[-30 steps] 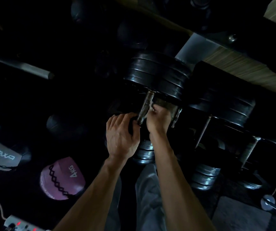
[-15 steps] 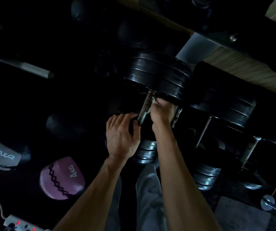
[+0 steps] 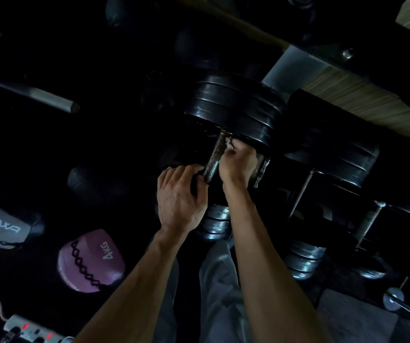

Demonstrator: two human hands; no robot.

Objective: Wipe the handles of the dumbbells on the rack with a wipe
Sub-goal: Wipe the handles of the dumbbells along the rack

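Note:
A big black dumbbell lies on the rack, with its far plates (image 3: 233,107) and a worn metal handle (image 3: 214,157) in view. My right hand (image 3: 236,160) grips a small white wipe (image 3: 229,142) and holds it against the handle's upper end, close to the far plates. My left hand (image 3: 180,199) curls over the dumbbell's near plate at the handle's lower end. More dumbbells (image 3: 332,154) with thin handles sit to the right.
A pink 4 kg medicine ball (image 3: 91,261) and a grey one (image 3: 0,222) lie on the dark floor at left. A barbell end (image 3: 50,100) juts in from the upper left. A power strip (image 3: 29,330) with red lights sits at the bottom left. Small chrome dumbbells (image 3: 402,300) lie at lower right.
My right hand has slid with the wipe up the handle from near its lower end to just under the far plates. My left hand has stayed put.

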